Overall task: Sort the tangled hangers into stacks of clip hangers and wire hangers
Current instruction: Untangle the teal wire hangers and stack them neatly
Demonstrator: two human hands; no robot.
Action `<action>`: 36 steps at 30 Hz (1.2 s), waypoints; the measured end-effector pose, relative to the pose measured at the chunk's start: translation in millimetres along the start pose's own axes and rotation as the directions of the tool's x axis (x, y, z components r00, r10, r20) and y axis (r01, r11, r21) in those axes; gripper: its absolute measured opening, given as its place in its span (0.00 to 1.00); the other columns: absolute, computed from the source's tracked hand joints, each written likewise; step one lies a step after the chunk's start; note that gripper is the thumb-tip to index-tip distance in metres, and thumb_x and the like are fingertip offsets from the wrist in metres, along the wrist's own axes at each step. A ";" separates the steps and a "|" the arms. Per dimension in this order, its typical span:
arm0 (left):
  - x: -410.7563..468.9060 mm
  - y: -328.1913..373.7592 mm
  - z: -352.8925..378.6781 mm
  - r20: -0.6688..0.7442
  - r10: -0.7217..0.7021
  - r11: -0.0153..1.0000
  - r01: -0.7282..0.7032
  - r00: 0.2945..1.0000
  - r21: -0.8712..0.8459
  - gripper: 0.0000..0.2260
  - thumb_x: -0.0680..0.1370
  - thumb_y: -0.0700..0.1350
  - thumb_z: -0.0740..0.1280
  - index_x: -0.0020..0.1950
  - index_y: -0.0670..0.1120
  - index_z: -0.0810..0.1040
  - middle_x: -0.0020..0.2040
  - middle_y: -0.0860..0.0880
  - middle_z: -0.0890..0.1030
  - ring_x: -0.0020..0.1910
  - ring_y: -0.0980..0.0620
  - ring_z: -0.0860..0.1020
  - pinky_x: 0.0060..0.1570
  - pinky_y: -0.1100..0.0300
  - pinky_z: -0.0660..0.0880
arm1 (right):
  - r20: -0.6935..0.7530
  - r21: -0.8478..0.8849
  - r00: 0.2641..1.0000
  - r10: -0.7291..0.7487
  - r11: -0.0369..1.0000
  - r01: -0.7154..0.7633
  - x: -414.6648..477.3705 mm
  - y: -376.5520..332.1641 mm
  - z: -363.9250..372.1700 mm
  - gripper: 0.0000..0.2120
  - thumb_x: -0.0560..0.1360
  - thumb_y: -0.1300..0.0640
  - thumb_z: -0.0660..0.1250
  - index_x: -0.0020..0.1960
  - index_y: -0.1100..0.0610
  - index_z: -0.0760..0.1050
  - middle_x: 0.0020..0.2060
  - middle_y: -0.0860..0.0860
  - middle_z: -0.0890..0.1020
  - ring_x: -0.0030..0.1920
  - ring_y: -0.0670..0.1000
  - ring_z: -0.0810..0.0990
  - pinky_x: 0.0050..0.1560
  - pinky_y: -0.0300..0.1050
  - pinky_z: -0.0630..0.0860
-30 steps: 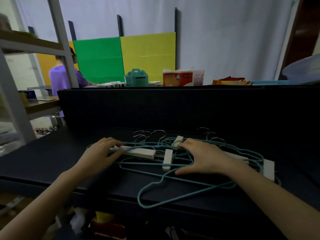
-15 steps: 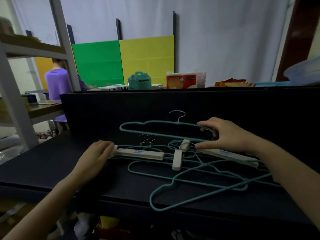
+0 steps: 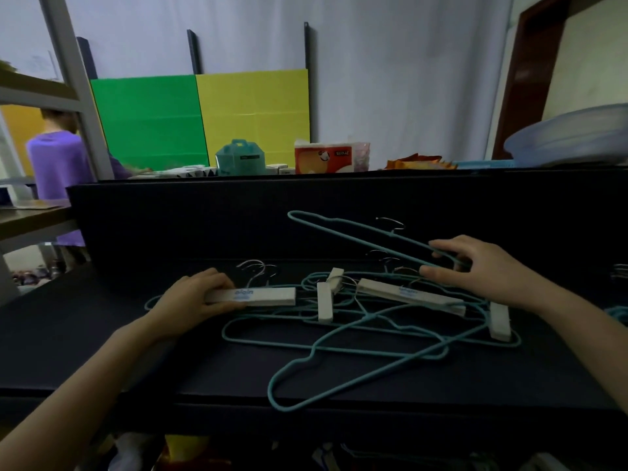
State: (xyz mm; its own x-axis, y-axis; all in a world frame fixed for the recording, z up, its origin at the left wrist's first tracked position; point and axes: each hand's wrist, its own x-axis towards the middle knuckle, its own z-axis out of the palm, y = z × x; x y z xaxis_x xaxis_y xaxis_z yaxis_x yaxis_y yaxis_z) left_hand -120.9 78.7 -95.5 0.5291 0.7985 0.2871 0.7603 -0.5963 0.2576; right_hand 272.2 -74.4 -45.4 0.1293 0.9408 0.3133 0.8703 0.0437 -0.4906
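A tangle of teal wire hangers (image 3: 343, 348) and white clip hangers lies on the dark table (image 3: 102, 351). My left hand (image 3: 193, 297) presses down on the left end of a white clip bar (image 3: 261, 296). My right hand (image 3: 475, 270) grips one teal wire hanger (image 3: 360, 230) by its lower arm and holds it tilted above the pile, its metal hook pointing up. A second white clip bar (image 3: 407, 295) lies just under that hand. Loose white clips (image 3: 324, 305) sit in the middle of the tangle.
A dark upright panel (image 3: 204, 219) backs the table. Behind it stand a teal box (image 3: 239, 158), a tissue pack (image 3: 326, 158) and a pale basin (image 3: 574, 137). A grey shelf frame (image 3: 78, 90) and a person in purple (image 3: 57, 164) are at the left. More hanger hooks (image 3: 620, 271) show at the right edge.
My right hand has lifted one teal wire hanger out of the pile and carried it up and to the right. My left hand has stayed on the clip bar.
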 end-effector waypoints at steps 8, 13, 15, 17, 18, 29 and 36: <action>10.2 30.4 -10.5 -0.236 0.106 0.991 -0.121 0.966 -0.050 0.15 0.61 0.71 0.62 0.40 0.65 0.68 0.43 0.61 0.74 0.40 0.58 0.76 0.36 0.59 0.72 | -0.102 0.007 0.994 -0.041 0.999 0.042 -13.4 25.8 -18.4 0.51 0.57 0.19 0.53 0.68 0.52 0.68 0.53 0.42 0.73 0.49 0.41 0.74 0.51 0.40 0.69; 23.8 84.6 -13.3 -0.293 0.196 0.974 -0.220 0.936 -0.048 0.17 0.63 0.69 0.68 0.43 0.61 0.72 0.44 0.62 0.74 0.40 0.59 0.76 0.34 0.63 0.69 | -0.223 -0.020 0.975 -0.020 1.000 0.016 -31.2 55.9 -50.6 0.47 0.59 0.24 0.57 0.67 0.54 0.70 0.54 0.43 0.74 0.48 0.42 0.75 0.44 0.37 0.68; 29.8 108.5 -9.4 -0.318 0.215 0.965 -0.250 0.924 -0.074 0.15 0.64 0.63 0.69 0.45 0.56 0.75 0.44 0.60 0.74 0.40 0.56 0.76 0.35 0.61 0.70 | -0.232 -0.046 0.973 0.011 0.999 -0.022 -43.4 72.7 -68.7 0.51 0.55 0.19 0.54 0.67 0.52 0.69 0.56 0.43 0.73 0.49 0.41 0.74 0.45 0.39 0.69; 34.9 134.1 -4.9 -0.331 0.240 0.950 -0.292 0.913 -0.115 0.17 0.64 0.65 0.68 0.45 0.56 0.76 0.44 0.59 0.75 0.40 0.55 0.77 0.36 0.59 0.71 | -0.222 -0.064 0.973 0.062 0.995 -0.078 -57.1 92.5 -87.7 0.55 0.52 0.17 0.53 0.68 0.51 0.68 0.56 0.43 0.73 0.50 0.42 0.74 0.50 0.44 0.72; 37.6 147.5 -1.8 -0.334 0.255 0.942 -0.311 0.907 -0.126 0.18 0.64 0.67 0.68 0.44 0.57 0.75 0.44 0.59 0.75 0.40 0.55 0.76 0.36 0.59 0.72 | -0.215 -0.066 0.972 0.093 0.992 -0.110 -64.0 103.5 -97.4 0.55 0.52 0.17 0.53 0.68 0.51 0.68 0.57 0.43 0.73 0.51 0.44 0.75 0.53 0.47 0.73; 68.8 322.9 52.9 -0.322 0.265 0.929 -0.330 0.909 -0.166 0.21 0.62 0.71 0.67 0.44 0.56 0.75 0.43 0.59 0.75 0.39 0.56 0.76 0.35 0.58 0.72 | 0.047 -0.109 0.977 0.210 0.973 -0.204 -126.2 232.3 -207.8 0.59 0.45 0.17 0.58 0.70 0.47 0.66 0.59 0.41 0.71 0.58 0.43 0.70 0.58 0.39 0.66; 79.8 411.7 94.9 -0.296 0.209 0.941 -0.274 0.932 -0.198 0.22 0.63 0.65 0.63 0.47 0.51 0.78 0.44 0.54 0.76 0.41 0.55 0.75 0.38 0.54 0.74 | 0.179 -0.161 0.965 0.190 0.974 -0.162 -141.5 294.4 -219.4 0.48 0.56 0.23 0.63 0.71 0.43 0.62 0.67 0.43 0.68 0.62 0.41 0.63 0.65 0.41 0.63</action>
State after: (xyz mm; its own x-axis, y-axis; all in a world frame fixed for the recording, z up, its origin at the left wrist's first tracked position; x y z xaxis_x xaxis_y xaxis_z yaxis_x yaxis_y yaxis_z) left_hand 270.2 -95.2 -54.1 0.5408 0.5950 0.5945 0.4960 -0.7964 0.3460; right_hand 614.4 -268.4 -55.7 0.2048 0.9767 0.0637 0.9030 -0.1635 -0.3973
